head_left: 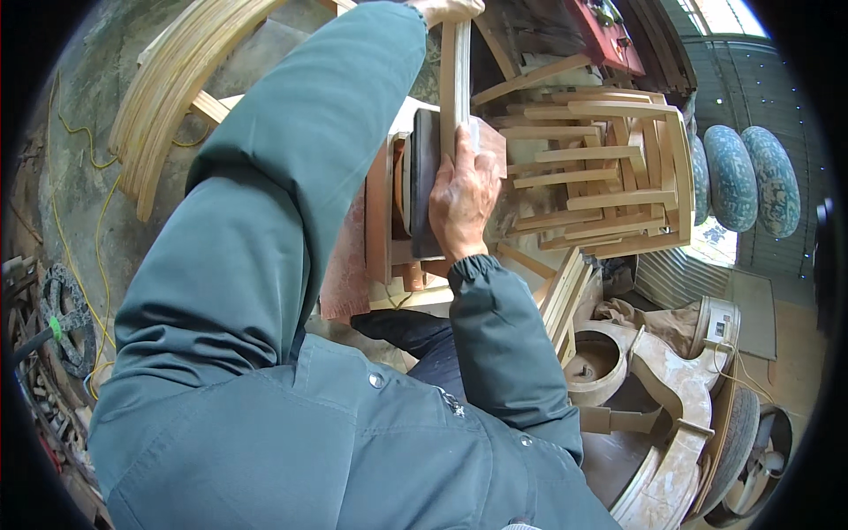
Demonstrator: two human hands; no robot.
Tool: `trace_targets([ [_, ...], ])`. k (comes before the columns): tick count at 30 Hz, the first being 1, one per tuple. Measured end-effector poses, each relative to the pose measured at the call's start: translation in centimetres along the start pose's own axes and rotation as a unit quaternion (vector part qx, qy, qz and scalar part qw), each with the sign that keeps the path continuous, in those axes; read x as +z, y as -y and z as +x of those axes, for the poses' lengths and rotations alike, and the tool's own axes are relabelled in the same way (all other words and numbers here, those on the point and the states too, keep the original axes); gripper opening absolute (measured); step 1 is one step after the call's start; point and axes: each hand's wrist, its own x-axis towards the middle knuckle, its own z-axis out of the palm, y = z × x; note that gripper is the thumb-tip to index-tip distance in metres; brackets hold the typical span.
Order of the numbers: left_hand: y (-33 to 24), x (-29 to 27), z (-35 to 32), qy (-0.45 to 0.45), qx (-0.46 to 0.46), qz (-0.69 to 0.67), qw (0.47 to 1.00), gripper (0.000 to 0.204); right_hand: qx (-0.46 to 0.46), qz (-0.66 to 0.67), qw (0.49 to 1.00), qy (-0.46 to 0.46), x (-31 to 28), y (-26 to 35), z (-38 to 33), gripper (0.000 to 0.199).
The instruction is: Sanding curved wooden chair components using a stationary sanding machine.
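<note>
I hold a long, narrow wooden strip [455,79] upright against a dark sanding belt [425,177] set in a wooden machine frame [380,221]. My left hand [446,9] grips the strip's far end at the top of the picture. My right hand [464,203] is closed around its near end, pressing it beside the belt. Both arms wear teal jacket sleeves, and the left sleeve hides much of the machine's left side.
A stack of wooden chair frames [609,168] stands right of the machine. Curved wooden laminations [168,88] lie at upper left. A yellow cord [88,256] runs over the floor at left. Curved pale wooden parts [671,389] and a tyre [738,433] sit at lower right.
</note>
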Motion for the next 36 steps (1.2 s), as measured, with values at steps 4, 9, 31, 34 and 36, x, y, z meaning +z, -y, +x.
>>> trace_targets([
  [4, -0.4, 1.5, -3.1, -0.024, 0.03, 0.025, 0.999, 0.11, 0.023, -0.011, 0.999, 0.025, -1.4, 0.1, -2.6, 0.059],
  [9, -1.9, 2.4, -6.8, 0.022, 0.028, 0.078, 0.996, 0.107, 0.02, -0.029, 0.999, 0.028, -3.9, -0.5, -7.0, 0.064],
  [31, -5.7, 5.5, -40.9, 0.138, 0.063, 0.18, 0.972, 0.096, 0.058, 0.005, 0.967, 0.248, -29.0, 0.8, -31.6, 0.072],
  [34, -7.6, 6.7, -48.6, 0.128, 0.085, 0.146, 0.977, 0.097, 0.067, -0.024, 0.952, 0.299, -35.4, 0.7, -36.7, 0.083],
  [36, -8.8, 6.7, -53.2, 0.153, 0.084, 0.097, 0.98, 0.097, 0.092, -0.019, 0.944, 0.318, -39.1, 1.2, -40.0, 0.082],
])
